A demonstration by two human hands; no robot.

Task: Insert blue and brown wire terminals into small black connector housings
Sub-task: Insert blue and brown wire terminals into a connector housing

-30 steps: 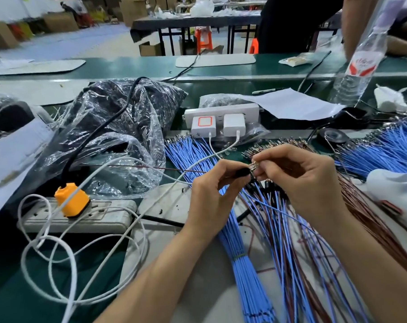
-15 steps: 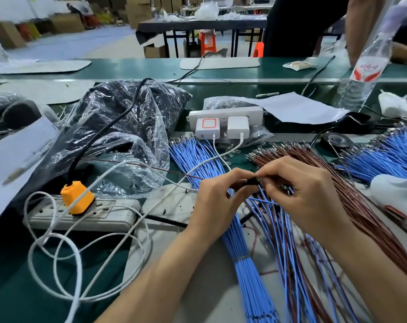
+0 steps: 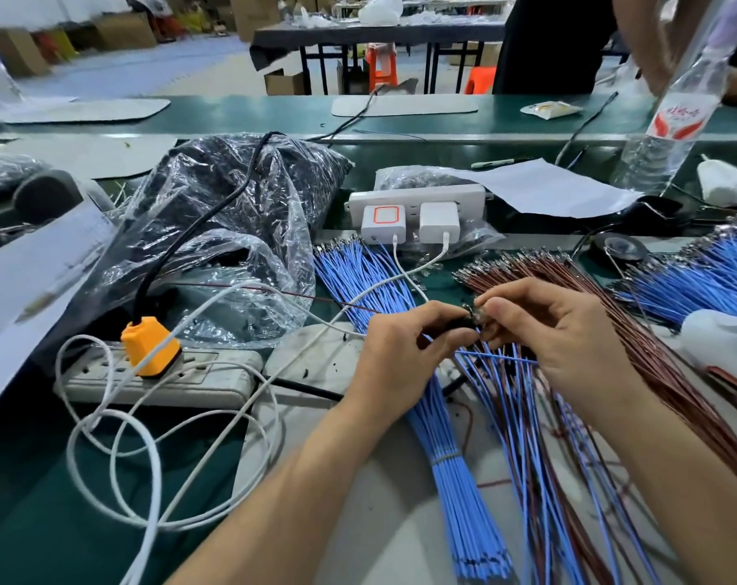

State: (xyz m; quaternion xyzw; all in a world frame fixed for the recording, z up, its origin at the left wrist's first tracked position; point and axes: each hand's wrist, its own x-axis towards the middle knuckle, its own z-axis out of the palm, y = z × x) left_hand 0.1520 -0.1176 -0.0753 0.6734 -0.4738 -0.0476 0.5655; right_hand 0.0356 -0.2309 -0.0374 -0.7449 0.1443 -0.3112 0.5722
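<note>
My left hand (image 3: 405, 352) pinches a small black connector housing (image 3: 464, 320) between thumb and fingertips. My right hand (image 3: 556, 331) meets it from the right, its thumb and forefinger pinching a metal wire terminal (image 3: 476, 315) at the housing's end. A loose blue wire (image 3: 502, 357) runs rightward from the housing under my right hand. A tied bundle of blue wires (image 3: 447, 449) lies below my left hand. A bundle of brown wires (image 3: 670, 373) fans out to the right. Mixed blue and brown wires (image 3: 540, 466) spread beneath my right forearm.
A grey power strip (image 3: 177, 375) with an orange plug (image 3: 149, 346) and looping white cables (image 3: 117, 437) lies left. Plastic bags of black parts (image 3: 240, 213) sit behind. A white power strip with two chargers (image 3: 417, 213), paper, a water bottle (image 3: 670, 133) and more blue wires (image 3: 713, 276) stand at the back right.
Both hands stay together at the housing. The view has tilted down slightly, and my right fingers have shifted from above the housing to its right end, with the terminal against it.
</note>
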